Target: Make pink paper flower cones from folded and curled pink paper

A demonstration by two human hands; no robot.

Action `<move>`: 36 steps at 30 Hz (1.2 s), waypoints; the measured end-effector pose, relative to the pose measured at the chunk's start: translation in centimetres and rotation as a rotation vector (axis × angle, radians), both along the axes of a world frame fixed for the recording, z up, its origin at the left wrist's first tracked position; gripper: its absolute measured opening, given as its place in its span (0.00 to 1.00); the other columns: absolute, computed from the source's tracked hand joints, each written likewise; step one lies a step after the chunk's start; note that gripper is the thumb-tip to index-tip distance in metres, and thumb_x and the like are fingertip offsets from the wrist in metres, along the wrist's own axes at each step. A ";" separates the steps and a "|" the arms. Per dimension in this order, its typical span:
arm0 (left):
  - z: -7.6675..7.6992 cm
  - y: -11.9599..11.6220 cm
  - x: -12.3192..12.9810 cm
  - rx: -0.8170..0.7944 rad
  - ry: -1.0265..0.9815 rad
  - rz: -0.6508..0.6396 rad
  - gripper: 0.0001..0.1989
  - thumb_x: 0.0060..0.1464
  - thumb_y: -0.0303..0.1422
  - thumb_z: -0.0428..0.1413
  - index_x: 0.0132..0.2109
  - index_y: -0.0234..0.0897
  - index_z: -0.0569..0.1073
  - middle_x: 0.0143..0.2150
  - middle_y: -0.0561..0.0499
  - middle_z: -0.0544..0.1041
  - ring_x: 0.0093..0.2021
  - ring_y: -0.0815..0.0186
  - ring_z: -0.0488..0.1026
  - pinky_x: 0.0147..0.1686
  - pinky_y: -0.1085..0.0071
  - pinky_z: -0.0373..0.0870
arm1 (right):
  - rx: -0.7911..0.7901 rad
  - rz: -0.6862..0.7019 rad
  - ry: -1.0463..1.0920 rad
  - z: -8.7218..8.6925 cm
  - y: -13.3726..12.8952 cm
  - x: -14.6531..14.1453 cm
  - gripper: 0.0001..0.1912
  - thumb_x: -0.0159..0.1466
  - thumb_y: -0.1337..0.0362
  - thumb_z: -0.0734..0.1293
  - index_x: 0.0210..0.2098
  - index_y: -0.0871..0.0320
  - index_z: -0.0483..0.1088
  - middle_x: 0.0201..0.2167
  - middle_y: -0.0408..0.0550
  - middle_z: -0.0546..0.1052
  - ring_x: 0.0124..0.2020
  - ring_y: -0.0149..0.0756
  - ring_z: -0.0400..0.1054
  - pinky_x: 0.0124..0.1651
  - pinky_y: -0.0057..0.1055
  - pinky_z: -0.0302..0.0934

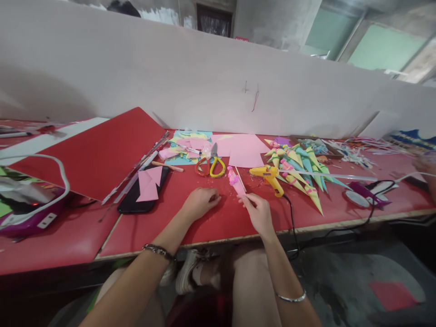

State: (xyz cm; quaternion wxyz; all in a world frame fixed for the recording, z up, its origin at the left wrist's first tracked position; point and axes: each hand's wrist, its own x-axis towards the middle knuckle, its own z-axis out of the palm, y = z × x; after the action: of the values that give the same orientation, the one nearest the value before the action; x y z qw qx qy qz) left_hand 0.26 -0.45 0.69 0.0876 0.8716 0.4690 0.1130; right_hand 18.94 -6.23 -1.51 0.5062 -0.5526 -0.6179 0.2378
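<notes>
My right hand (258,212) pinches the lower tip of a small pink paper cone (236,181) trimmed with brighter pink bits, held just over the red table (163,229). Loosely curled, my left hand (201,203) rests on the table to the left of the cone, and nothing shows in its fingers. Beyond the left hand lie scissors (217,169) with one yellow and one red handle. A yellow hot glue gun (268,176) lies right of the cone, with a clear glue stick (327,174) extending from it. A thin stick (240,179) lies by the cone.
Finished-looking yellow, pink and blue paper cones (303,165) are heaped at right. Pink paper sheets (245,152) lie behind. At left are a black phone (138,197) with pink paper pieces (149,184), a red board (98,152) and a purple power strip (37,220). A white partition (190,81) stands behind.
</notes>
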 end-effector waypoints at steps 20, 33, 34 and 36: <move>0.1 -0.1 0.4 -0.006 0.062 0.034 0.13 0.56 0.36 0.47 0.28 0.36 0.70 0.24 0.49 0.73 0.27 0.63 0.69 0.25 0.71 0.53 | 0.006 0.008 -0.006 0.3 -0.1 0.0 0.13 0.61 0.61 0.60 0.30 0.59 0.74 0.26 0.47 0.76 0.27 0.34 0.69 0.32 0.27 0.61; 0.2 0.1 0.2 0.008 0.042 0.023 0.13 0.56 0.36 0.45 0.28 0.37 0.68 0.23 0.51 0.72 0.25 0.66 0.67 0.24 0.72 0.53 | 0.025 0.025 -0.065 0.7 0.0 -0.4 0.13 0.61 0.62 0.60 0.25 0.58 0.72 0.23 0.46 0.73 0.28 0.35 0.68 0.31 0.27 0.59; 0.2 0.2 0.2 0.009 0.043 0.025 0.13 0.56 0.36 0.45 0.27 0.37 0.68 0.23 0.51 0.71 0.24 0.66 0.67 0.24 0.72 0.52 | 0.026 0.027 -0.067 0.8 0.0 -0.5 0.13 0.61 0.62 0.60 0.25 0.58 0.72 0.23 0.46 0.73 0.28 0.35 0.68 0.31 0.27 0.59; 0.2 0.3 0.2 0.012 0.045 0.026 0.13 0.56 0.36 0.45 0.27 0.37 0.68 0.23 0.52 0.71 0.24 0.67 0.67 0.24 0.73 0.53 | 0.027 0.026 -0.070 0.9 0.0 -0.5 0.13 0.61 0.62 0.59 0.25 0.58 0.72 0.23 0.46 0.73 0.27 0.35 0.68 0.32 0.27 0.59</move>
State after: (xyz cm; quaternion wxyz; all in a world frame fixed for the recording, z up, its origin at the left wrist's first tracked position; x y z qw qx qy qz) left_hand 0.42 -0.18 0.87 0.0705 0.8682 0.4814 0.0973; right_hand 18.42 -6.19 -0.64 0.4885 -0.5456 -0.6455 0.2169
